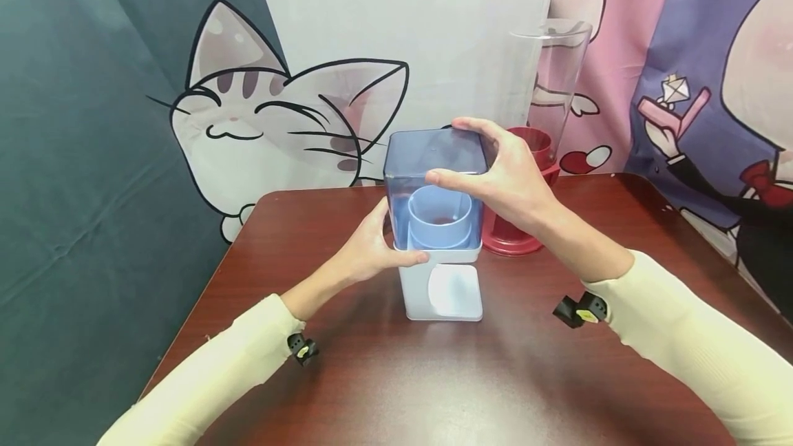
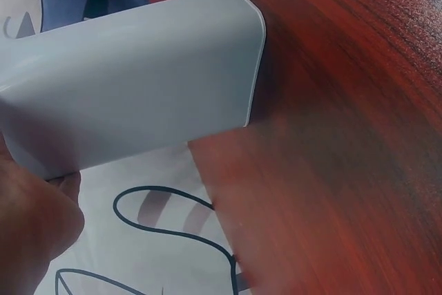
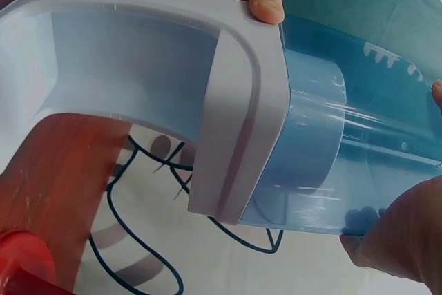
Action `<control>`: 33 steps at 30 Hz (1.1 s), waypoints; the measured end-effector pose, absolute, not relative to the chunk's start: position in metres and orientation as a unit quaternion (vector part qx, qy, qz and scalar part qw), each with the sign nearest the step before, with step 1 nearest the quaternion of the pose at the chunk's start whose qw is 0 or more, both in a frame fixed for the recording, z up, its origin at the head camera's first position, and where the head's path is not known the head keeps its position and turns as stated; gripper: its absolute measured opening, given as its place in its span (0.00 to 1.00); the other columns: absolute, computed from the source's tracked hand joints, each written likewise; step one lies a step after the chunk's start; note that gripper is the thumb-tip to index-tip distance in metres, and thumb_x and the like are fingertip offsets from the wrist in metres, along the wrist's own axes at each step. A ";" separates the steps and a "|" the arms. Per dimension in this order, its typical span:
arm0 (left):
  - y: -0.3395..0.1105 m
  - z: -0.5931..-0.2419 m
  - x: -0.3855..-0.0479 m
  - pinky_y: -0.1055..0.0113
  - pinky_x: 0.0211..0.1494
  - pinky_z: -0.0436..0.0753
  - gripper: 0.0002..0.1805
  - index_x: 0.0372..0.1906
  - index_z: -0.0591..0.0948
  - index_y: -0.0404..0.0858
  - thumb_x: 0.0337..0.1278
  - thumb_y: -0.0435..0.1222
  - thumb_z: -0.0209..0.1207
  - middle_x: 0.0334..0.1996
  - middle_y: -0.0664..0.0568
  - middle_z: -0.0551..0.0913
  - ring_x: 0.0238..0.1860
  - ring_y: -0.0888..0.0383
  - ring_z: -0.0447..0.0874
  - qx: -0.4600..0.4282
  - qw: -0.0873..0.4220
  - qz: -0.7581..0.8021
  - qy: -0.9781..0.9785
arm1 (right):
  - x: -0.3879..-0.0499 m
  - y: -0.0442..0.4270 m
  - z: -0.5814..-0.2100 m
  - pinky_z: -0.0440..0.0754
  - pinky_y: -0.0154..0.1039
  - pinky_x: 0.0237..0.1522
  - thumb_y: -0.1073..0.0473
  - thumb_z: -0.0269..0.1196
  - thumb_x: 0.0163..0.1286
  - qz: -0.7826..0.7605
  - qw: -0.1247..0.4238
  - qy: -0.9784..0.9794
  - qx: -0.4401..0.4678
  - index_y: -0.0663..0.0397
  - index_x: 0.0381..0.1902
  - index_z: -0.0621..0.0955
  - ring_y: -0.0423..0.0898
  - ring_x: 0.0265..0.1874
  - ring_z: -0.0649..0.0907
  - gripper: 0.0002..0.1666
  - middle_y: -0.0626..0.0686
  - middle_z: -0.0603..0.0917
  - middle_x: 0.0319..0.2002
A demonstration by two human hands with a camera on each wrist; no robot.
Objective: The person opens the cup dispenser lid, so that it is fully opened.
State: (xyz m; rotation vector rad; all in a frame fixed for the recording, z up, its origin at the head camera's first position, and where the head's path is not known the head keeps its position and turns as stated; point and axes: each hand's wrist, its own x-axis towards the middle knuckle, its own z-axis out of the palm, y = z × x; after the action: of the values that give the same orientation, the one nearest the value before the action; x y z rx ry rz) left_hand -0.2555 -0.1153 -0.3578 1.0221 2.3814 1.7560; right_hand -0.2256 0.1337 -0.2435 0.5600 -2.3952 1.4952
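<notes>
In the middle of the table stands a white dispenser [image 1: 411, 294] with an open front and a foot plate, upright in the head view. A see-through blue box-shaped cover [image 1: 430, 150] sits on its top, around a pale blue round cup [image 1: 440, 232]. My left hand [image 1: 367, 248] grips the dispenser's left side just under the cover, thumb across the white front rim [image 3: 242, 115]. My right hand [image 1: 511, 177] holds the cover near its top, thumb at the front edge and fingers at the back. The left fingers are mostly hidden behind the dispenser.
Behind on the right stands a red dispenser [image 1: 511, 243] with a tall clear tube [image 1: 560, 67]. The brown table [image 1: 347, 370] ends at a back edge before cartoon-printed cloth [image 1: 266, 150]. Small black wrist cameras [image 1: 579, 310] hang at both cuffs.
</notes>
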 end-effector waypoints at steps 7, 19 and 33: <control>-0.115 -0.358 -0.256 0.57 0.67 0.80 0.50 0.73 0.69 0.46 0.44 0.33 0.82 0.62 0.55 0.81 0.60 0.56 0.83 0.323 0.003 0.554 0.767 | -0.224 0.134 -0.241 0.85 0.56 0.59 0.46 0.78 0.62 0.510 0.130 -0.828 0.194 0.47 0.74 0.76 0.54 0.57 0.84 0.45 0.54 0.82 0.64; -0.115 -0.357 -0.256 0.57 0.67 0.80 0.48 0.72 0.70 0.44 0.44 0.32 0.82 0.62 0.54 0.82 0.61 0.54 0.82 0.328 0.003 0.557 0.763 | -0.220 0.135 -0.242 0.86 0.55 0.58 0.47 0.80 0.60 0.496 0.149 -0.829 0.210 0.47 0.74 0.76 0.53 0.55 0.85 0.46 0.53 0.82 0.65; -0.114 -0.357 -0.253 0.52 0.69 0.79 0.51 0.74 0.68 0.41 0.42 0.32 0.83 0.62 0.52 0.81 0.61 0.52 0.82 0.319 0.001 0.563 0.762 | -0.231 0.137 -0.239 0.83 0.40 0.59 0.44 0.79 0.62 0.539 0.125 -0.813 0.181 0.45 0.73 0.78 0.47 0.58 0.83 0.44 0.51 0.83 0.64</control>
State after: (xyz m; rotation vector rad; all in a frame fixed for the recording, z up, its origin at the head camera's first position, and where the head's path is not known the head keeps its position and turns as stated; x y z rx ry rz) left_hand -0.2534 -0.1137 -0.3574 1.0010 2.3937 1.7678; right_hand -0.2309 0.1367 -0.2386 0.5286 -2.3683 1.5717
